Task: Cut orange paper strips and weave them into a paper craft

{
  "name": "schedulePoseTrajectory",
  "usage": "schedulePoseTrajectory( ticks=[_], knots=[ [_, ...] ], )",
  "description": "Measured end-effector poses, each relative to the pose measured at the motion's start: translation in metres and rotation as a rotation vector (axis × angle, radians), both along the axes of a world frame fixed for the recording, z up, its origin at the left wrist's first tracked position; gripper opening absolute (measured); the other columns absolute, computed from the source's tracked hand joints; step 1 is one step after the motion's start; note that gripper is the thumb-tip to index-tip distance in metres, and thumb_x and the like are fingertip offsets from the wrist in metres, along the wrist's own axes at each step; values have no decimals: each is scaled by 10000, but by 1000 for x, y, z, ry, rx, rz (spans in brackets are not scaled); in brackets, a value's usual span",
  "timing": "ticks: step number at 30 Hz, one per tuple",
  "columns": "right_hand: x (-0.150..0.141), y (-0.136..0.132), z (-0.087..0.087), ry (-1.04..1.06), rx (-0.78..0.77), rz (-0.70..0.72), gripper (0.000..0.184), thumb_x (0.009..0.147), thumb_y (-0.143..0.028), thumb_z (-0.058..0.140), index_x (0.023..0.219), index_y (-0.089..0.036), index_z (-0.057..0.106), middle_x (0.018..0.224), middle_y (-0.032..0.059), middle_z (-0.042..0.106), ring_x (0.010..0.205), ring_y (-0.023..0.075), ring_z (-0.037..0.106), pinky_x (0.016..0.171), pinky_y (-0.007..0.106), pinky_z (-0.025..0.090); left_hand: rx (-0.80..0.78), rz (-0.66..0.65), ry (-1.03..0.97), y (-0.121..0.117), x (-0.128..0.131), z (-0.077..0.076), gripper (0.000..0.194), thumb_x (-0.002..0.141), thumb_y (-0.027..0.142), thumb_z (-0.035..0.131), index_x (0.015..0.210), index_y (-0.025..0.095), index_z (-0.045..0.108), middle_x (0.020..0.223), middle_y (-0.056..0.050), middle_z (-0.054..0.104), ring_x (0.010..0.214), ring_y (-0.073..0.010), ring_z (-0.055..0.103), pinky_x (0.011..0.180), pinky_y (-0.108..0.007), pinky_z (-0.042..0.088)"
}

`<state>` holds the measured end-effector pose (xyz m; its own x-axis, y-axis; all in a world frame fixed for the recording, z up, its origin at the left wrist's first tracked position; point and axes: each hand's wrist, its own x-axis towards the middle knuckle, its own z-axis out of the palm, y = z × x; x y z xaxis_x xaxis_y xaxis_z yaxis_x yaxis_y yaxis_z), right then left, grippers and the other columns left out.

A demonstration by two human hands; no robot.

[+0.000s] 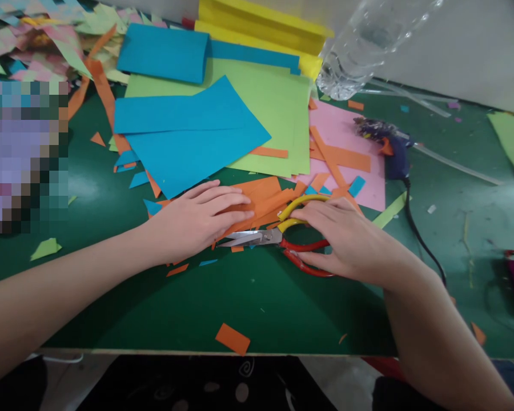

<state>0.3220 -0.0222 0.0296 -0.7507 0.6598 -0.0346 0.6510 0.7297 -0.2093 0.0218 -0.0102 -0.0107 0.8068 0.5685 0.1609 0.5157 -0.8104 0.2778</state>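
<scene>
My left hand (pixel 199 220) lies palm down with its fingers stretched over a pile of cut orange paper (pixel 263 193). My right hand (pixel 351 240) holds a pair of scissors (pixel 270 236) by its yellow and red handles. The blades point left, slightly apart, and their tips reach close to my left hand. Just beyond my left hand lies blue paper (pixel 184 151), cut at an angle, on top of light green sheets (pixel 289 120). Small orange and blue scraps are scattered around the blades.
A blue hot glue gun (pixel 397 157) with a black cord rests on the right beside a pink sheet (pixel 346 120). A clear plastic bottle (pixel 346 63) leans at the back near yellow paper (pixel 257 23). Heaped paper strips (pixel 60 51) fill the far left. An orange scrap (pixel 233 338) lies at the front edge.
</scene>
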Motion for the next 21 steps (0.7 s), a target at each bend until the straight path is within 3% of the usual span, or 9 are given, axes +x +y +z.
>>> schedulePoseTrajectory(
  ticks=[21],
  knots=[
    [-1,0,0,19,-36,-20,414,920,-462,522,1206,-173,598,1117,123,689,997,301,627,911,466,438,-12,-6,5,0,-1,-1,355,1022,162,399,1349,211,531,1466,-51,502,1381,-252,420,1169,-487,311]
  ],
)
